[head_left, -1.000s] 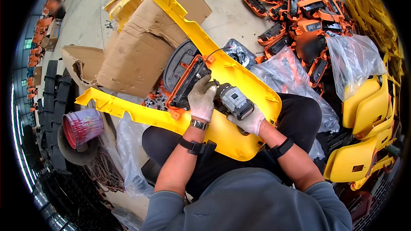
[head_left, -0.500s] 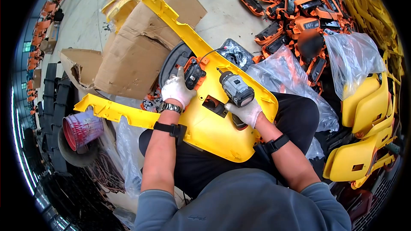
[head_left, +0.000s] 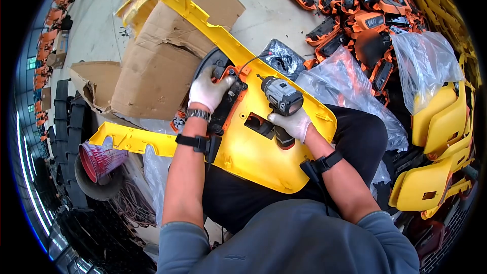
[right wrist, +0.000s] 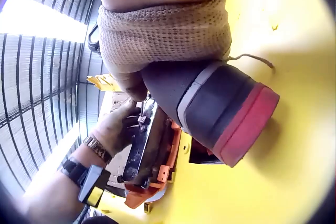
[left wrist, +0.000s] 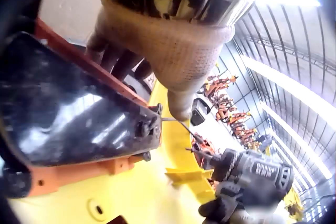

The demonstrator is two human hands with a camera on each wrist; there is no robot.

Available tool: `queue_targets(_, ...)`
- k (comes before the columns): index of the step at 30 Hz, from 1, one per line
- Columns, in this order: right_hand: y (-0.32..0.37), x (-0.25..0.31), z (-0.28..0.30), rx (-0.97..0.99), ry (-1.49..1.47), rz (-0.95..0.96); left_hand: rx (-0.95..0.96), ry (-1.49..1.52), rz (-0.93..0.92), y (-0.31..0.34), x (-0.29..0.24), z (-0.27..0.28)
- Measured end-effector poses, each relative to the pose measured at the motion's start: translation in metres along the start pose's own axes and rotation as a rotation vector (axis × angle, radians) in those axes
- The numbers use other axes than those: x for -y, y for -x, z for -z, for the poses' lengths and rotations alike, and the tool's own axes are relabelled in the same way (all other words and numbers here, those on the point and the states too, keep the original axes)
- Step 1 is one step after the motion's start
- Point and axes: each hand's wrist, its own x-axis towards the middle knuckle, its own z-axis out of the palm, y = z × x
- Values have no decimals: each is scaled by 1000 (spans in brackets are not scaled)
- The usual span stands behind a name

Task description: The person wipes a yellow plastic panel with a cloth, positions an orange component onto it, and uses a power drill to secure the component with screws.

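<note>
A large yellow panel (head_left: 264,157) lies across the person's lap, with a square hole near its middle. The gloved left hand (head_left: 209,90) grips the far-left edge of an orange and black lamp unit (head_left: 228,102), thumb over its top; in the left wrist view the unit's black face (left wrist: 68,113) shows beside the left hand (left wrist: 163,50). A thin cable runs from the unit's upper end. The gloved right hand (head_left: 293,123) holds a grey power drill (head_left: 282,94) by its handle above the panel, bit toward the upper left. The drill's red-ended base (right wrist: 247,124) shows below the right hand (right wrist: 163,35).
Cardboard boxes (head_left: 147,76) stand at the left, a paint-stained bucket (head_left: 104,160) below them. A heap of orange and black units (head_left: 355,15) lies at upper right, with clear plastic bags (head_left: 350,91) before it. Yellow panels (head_left: 421,190) are stacked at far right.
The left hand moved from beside the drill bit to the lamp unit's outer left edge. The unit turned and shifted on the panel. The drill moved slightly away from it, still in the right hand.
</note>
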Motion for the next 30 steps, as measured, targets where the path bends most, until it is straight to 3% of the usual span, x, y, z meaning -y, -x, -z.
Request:
queue_targets(4,6,-6,0,-68,25,28,84,90,-53,-41,9,-17)
queue_targets(7,10,4,2,-63,-39,103,138,400,63,-55,11,-19)
queue_targets(10,13,15,10,-44,21,82,241,107,158,-59,1,-21)
queue_targets(11,13,17,12,-37,61,58,235,-32,114,-54,-10,-18)
queue_targets(14,12,13,14,-32,1,19,238,4,87,-57,-5,-23)
queue_targets(17,13,14,16,-25,3,-6,69,185,94,-57,-8,-23)
queue_targets(20,18,11,16,-26,-3,-1,-61,465,217,-63,-4,-33)
queue_targets(23,21,11,19,-10,2,22,40,495,216,-63,-26,-21)
queue_targets(24,22,10,18,-3,-7,29,14,438,359,-79,-15,-30)
queue_targets(26,23,12,17,3,-32,55,44,621,438,-87,-17,-28)
queue_targets(30,24,15,17,-1,-77,107,81,763,373,-84,-23,-26)
